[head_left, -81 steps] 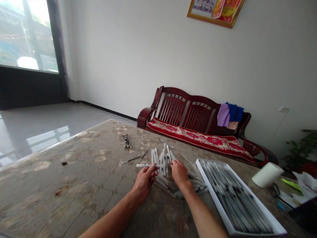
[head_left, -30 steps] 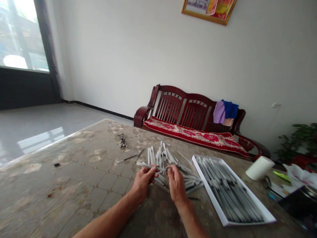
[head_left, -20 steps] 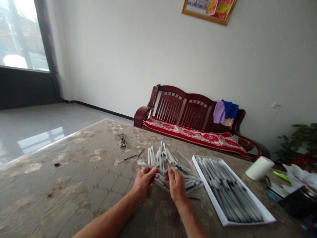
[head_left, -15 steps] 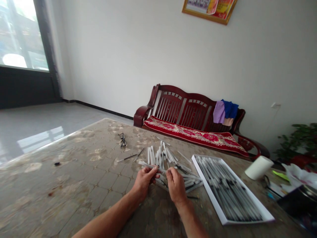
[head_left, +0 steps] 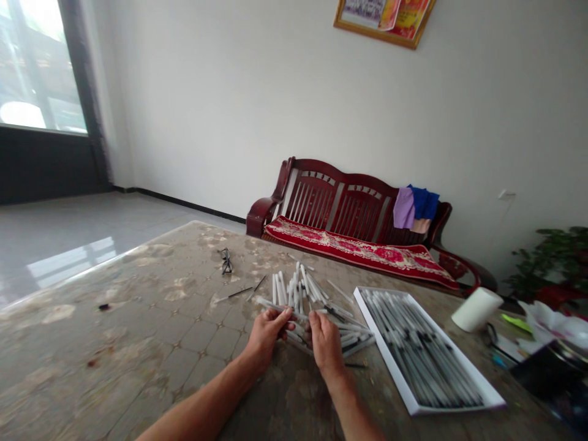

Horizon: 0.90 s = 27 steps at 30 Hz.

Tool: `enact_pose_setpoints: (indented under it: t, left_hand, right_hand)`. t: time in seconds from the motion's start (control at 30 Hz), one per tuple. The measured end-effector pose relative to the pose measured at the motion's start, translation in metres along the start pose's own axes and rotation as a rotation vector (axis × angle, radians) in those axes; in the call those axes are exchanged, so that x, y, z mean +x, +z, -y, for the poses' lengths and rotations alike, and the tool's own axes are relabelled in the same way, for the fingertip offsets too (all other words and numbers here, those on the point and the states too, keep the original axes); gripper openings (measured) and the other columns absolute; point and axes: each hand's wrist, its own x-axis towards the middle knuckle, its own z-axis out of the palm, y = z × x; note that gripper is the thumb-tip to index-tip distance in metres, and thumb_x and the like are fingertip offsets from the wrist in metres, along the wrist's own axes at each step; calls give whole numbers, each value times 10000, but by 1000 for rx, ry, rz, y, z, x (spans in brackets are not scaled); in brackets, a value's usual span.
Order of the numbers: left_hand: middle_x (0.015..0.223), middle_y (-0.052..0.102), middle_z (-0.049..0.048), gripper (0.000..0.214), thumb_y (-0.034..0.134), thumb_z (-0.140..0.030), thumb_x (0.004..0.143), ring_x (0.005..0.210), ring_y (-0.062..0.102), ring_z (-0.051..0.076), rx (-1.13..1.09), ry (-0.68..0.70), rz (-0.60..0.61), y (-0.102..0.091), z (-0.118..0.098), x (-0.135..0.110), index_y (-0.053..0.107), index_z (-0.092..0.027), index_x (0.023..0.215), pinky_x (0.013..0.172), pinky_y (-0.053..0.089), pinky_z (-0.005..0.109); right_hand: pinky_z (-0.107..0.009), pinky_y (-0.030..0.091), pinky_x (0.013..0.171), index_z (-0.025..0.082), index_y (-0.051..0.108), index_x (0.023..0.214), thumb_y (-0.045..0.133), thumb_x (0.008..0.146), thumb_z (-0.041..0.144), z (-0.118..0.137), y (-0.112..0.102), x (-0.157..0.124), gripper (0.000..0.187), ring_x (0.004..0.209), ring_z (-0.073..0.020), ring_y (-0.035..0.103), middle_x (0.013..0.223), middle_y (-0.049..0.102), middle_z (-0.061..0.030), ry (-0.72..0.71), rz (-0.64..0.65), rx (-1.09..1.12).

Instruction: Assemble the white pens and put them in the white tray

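Observation:
My left hand (head_left: 266, 331) pinches a pale, translucent pen (head_left: 271, 305) between thumb and fingers, its one end pointing up to the left. Close beside it, my right hand (head_left: 325, 342) is closed at the pen's other end, where a white tip shows just past the fingers. Exactly how the right fingers meet the pen is partly hidden. Under and beyond both hands lies a loose pile of white, grey and black pen parts (head_left: 301, 288). To the right, a white shallow box (head_left: 388, 367) holds many pens (head_left: 427, 349) in rows.
Black glasses (head_left: 226, 261) and thin dark refills (head_left: 240, 292) lie on the patterned tabletop (head_left: 174, 306). At right are a white roll (head_left: 476, 309), a black container (head_left: 549, 373) and crumpled white plastic (head_left: 554, 324). A dark red wooden bench (head_left: 353, 202) stands behind the table.
The view has shifted slightly. Both hands keep nearly the same place, and a white tip of the pen now shows beyond the right fingers.

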Motion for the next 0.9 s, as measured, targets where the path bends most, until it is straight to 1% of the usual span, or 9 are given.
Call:
enact_pose_setpoints:
  t: [0.13,0.23,0.33,0.47,0.5,0.63,0.7,0.8,0.9]
  left_hand:
    - [638,711,38,420,864,-468,532,511,601,117,19,-1,7,1,-2,-2,697,-131,719,414,392,184]
    - [634,713,46,428,867,-472,526,499,594,115,43,17,36,1,-2,-3,699,-127,717,410,389,183]
    - [629,712,44,440,871,-479,513,489,589,115,54,16,26,1,-4,-4,702,-130,720,403,386,185]
    - [534,654,13,448,859,-511,519,437,535,89,80,-25,29,0,-9,-6,688,-127,672,387,350,178]
    - [514,638,7,455,855,-519,519,424,520,84,92,-29,41,0,-10,-6,683,-124,664,382,341,178]
    - [510,630,-3,467,848,-518,527,422,508,87,154,36,76,-2,-12,-5,682,-120,707,392,358,186]
    - [516,634,-6,464,834,-518,544,428,517,97,198,82,91,-3,-13,-4,681,-125,737,400,375,195]
    - [511,632,-12,475,784,-552,579,427,531,118,268,130,132,-4,-12,-2,680,-140,790,398,386,209]
    - [496,633,-15,443,731,-554,615,426,549,142,469,169,195,-8,-11,-2,694,-159,812,415,409,232]
  right_hand:
    - [-234,349,542,226,566,709,408,924,511,2,-1,-2,391,570,-155,548,606,601,1,-68,-33,-22]
    - [-247,334,505,235,508,599,320,939,538,2,1,-2,493,487,-153,511,507,535,3,31,-3,27]
    - [-246,325,475,236,503,598,274,943,562,4,1,-3,527,448,-147,498,486,518,5,116,83,95]
    - [-233,320,509,227,532,657,402,908,541,14,0,-6,422,543,-144,521,564,545,3,-9,32,26]
    - [-231,318,501,226,514,636,399,906,546,16,0,-7,435,527,-137,507,546,522,10,5,43,52]
    - [-221,266,383,226,445,579,297,906,630,18,1,-8,540,342,-95,359,426,407,57,347,274,359]
    - [-215,253,361,213,486,606,326,889,658,16,-1,-6,551,329,-90,358,433,432,57,423,379,434]
    - [-205,297,406,185,585,664,454,857,640,15,-12,-1,511,416,-96,448,506,506,41,269,414,355]
    - [-204,337,474,175,637,668,548,834,562,11,-38,11,431,512,-109,498,547,543,29,138,376,214]
